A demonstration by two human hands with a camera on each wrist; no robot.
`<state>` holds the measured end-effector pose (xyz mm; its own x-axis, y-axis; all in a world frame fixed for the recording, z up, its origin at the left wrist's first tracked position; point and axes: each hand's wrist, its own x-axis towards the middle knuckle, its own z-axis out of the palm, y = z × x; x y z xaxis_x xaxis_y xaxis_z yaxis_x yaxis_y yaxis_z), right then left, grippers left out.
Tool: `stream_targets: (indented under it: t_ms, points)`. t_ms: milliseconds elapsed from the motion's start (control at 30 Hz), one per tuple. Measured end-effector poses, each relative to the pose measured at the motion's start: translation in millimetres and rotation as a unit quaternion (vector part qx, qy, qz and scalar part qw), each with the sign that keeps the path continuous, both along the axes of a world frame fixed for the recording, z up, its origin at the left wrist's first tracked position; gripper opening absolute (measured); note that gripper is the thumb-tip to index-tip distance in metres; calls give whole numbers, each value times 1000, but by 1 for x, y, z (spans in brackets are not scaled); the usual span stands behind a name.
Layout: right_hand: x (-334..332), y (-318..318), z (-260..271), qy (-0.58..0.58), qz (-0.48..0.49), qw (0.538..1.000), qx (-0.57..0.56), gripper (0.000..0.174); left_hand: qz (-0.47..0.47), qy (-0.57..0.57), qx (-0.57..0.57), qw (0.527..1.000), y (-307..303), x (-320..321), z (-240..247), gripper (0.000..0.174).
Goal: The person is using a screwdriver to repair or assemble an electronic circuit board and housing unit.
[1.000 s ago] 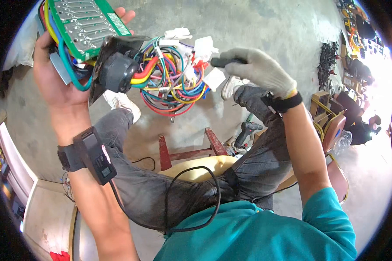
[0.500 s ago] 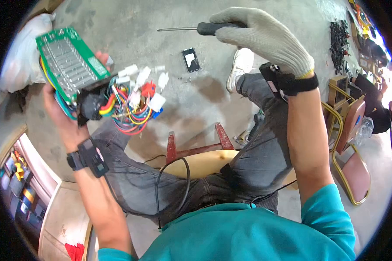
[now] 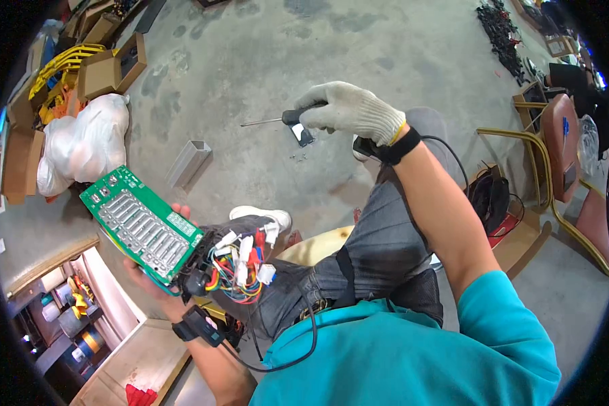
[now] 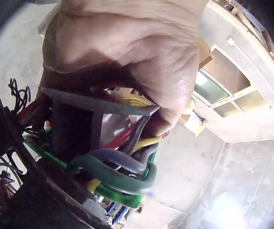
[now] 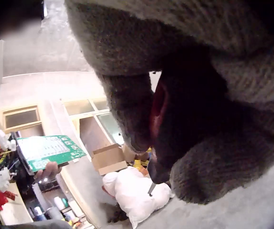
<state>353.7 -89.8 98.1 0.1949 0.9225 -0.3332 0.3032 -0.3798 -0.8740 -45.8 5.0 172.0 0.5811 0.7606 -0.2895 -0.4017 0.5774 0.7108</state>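
Note:
My bare left hand (image 3: 154, 287) grips a green circuit board (image 3: 137, 186) from beneath, its fingertips showing past the board's far edge. The board carries rows of shiny solder and tilts over my left thigh. From its near end hangs a bundle of coloured wires (image 3: 233, 291) with white, red and blue connectors. In the left wrist view, thick green and blue cables (image 4: 113, 174) loop below the palm. My right hand (image 3: 352, 111), in a pale knitted glove, holds a screwdriver (image 3: 262, 123) by its black handle, the thin shaft pointing left, apart from the board.
On the floor lie a dark flat piece with a white label (image 3: 303, 137), small metal bits (image 3: 298, 158) and a grey rectangular tube (image 3: 191, 164). White bags (image 3: 91, 139) and cardboard boxes (image 3: 105, 78) stand at left. A chair (image 3: 561, 139) is at right.
The head view has turned, bringing the bags, boxes and grey tube into sight. My left hand has lowered the board towards my thigh. The gloved hand, still holding the screwdriver, has moved away from the wires.

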Motion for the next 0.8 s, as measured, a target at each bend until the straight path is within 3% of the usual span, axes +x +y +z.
stream_targets:
  t_ms: [367,533,800]
  points:
    - [-21,-26,12,-13,-32,999,-8,46,-35,4,13,999,-36,-28,0,109]
    - [-18,-28,10,31,-36,999,8,47,-80,-4,49,996,-35,-24,0,107]
    - [-12,-30,-5,43,-46,997,35,50,-90,-25,17,995,-38,-5,1,101]
